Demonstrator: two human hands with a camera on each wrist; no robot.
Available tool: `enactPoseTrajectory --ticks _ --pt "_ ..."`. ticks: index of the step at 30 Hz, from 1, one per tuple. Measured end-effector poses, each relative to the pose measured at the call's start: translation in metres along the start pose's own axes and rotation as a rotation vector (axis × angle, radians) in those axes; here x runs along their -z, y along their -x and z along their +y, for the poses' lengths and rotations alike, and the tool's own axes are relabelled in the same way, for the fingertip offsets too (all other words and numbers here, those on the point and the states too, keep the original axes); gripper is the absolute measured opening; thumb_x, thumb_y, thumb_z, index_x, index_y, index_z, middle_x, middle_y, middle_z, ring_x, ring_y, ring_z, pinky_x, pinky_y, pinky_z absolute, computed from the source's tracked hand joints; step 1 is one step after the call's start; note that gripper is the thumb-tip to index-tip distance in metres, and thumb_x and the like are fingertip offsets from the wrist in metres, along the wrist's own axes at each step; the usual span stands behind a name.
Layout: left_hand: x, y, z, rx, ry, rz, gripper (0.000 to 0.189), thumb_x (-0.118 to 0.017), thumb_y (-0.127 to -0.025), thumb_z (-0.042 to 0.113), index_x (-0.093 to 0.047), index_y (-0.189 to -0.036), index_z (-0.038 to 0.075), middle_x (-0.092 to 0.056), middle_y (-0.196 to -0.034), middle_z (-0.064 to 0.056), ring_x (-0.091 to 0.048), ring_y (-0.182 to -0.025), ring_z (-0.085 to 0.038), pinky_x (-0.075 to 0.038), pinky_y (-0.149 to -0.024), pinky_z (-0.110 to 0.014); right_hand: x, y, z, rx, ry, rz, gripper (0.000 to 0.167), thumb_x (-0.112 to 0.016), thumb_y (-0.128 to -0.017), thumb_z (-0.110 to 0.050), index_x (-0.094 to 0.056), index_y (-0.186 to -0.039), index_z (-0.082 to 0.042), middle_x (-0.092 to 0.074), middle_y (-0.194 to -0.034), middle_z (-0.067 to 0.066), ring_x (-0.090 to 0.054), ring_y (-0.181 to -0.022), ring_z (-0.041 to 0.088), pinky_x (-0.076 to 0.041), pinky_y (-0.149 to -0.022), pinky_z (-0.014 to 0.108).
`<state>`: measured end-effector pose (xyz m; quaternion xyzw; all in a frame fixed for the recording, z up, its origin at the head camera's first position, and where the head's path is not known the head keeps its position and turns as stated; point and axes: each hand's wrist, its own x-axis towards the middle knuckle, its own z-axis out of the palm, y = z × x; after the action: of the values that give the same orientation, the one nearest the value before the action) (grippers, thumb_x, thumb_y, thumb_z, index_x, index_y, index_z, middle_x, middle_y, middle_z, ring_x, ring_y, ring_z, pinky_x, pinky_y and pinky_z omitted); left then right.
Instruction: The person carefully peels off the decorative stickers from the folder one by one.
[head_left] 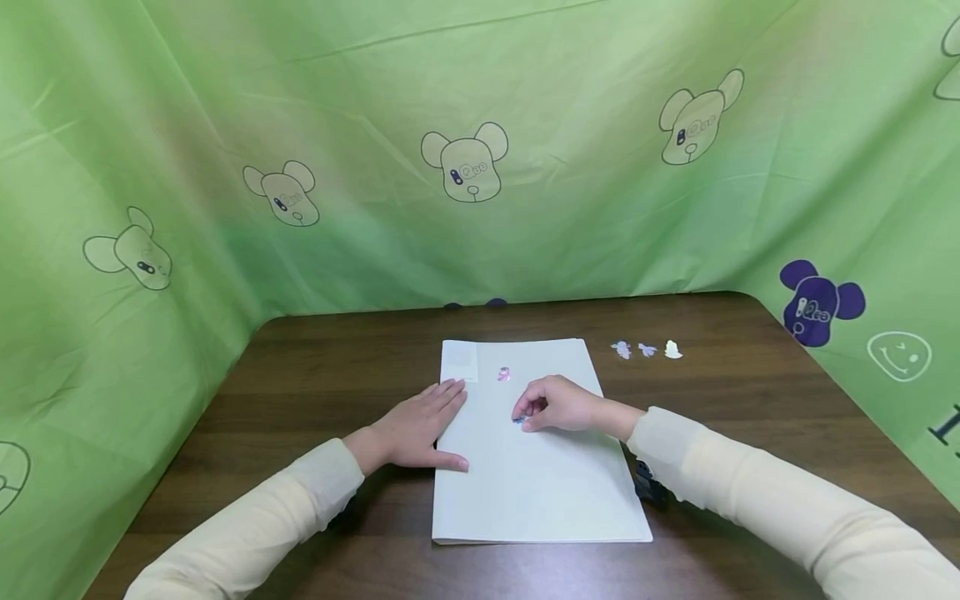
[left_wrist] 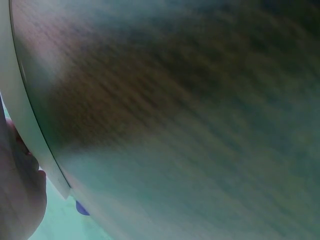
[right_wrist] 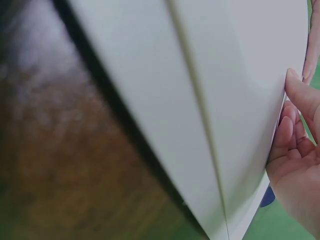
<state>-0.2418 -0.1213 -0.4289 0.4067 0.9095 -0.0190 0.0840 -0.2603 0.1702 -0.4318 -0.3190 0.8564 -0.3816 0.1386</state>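
A white booklet-like set of sheets (head_left: 540,492) lies on the table. My left hand (head_left: 420,425) rests on its left edge, fingers extended and thumb spread. Over the middle of the page my right hand (head_left: 558,404) pinches a small bluish sticker (head_left: 519,420) between thumb and fingers, right at the paper's surface; much of the sticker is hidden. A small pink sticker (head_left: 504,374) lies higher on the page. In the right wrist view the right hand (right_wrist: 297,145) is at the page, its thumb tip touching the sheet. The left wrist view shows part of the left hand (left_wrist: 22,185).
Three small cut-out pieces lie in a row on the brown table (head_left: 337,358): two lilac ones (head_left: 622,349) and a pale yellow one (head_left: 672,349). A paler rectangle (head_left: 459,362) marks the page's upper left corner. A green printed cloth (head_left: 360,233) surrounds the table's back and sides.
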Motion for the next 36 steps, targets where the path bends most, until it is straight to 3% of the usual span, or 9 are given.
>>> enactPoseTrajectory --ticks 16,23,36 --pt "-0.0006 -0.0006 -0.0008 0.005 0.004 -0.005 0.111 -0.031 -0.081 0.086 -0.011 -0.156 0.006 -0.005 -0.162 -0.008 0.001 -0.147 -0.019 -0.006 -0.117 -0.034 -0.0007 0.0002 0.0012 -0.023 -0.008 0.019 0.009 -0.077 -0.083 -0.007 -0.074 -0.090 -0.011 -0.061 -0.078 -0.006 -0.054 -0.076 0.013 -0.047 -0.071 0.025" --pt "-0.0023 -0.0009 -0.0023 -0.006 0.004 0.006 0.111 -0.031 -0.081 0.086 -0.011 -0.156 0.006 -0.005 -0.162 -0.009 0.001 -0.147 -0.019 -0.006 -0.117 -0.034 -0.0005 -0.0002 0.0042 0.027 0.007 0.033 0.005 -0.078 -0.083 -0.008 -0.075 -0.087 -0.008 -0.063 -0.078 -0.007 -0.054 -0.073 0.011 -0.048 -0.069 0.025" --pt "-0.0025 -0.0003 -0.0019 -0.003 0.005 0.008 0.112 -0.031 -0.080 0.086 -0.011 -0.156 0.006 -0.005 -0.162 -0.009 0.001 -0.147 -0.019 -0.006 -0.117 -0.034 -0.0002 0.0003 0.0013 0.047 0.046 0.049 0.005 -0.079 -0.081 -0.010 -0.076 -0.083 -0.007 -0.065 -0.078 -0.007 -0.054 -0.072 0.010 -0.048 -0.069 0.025"
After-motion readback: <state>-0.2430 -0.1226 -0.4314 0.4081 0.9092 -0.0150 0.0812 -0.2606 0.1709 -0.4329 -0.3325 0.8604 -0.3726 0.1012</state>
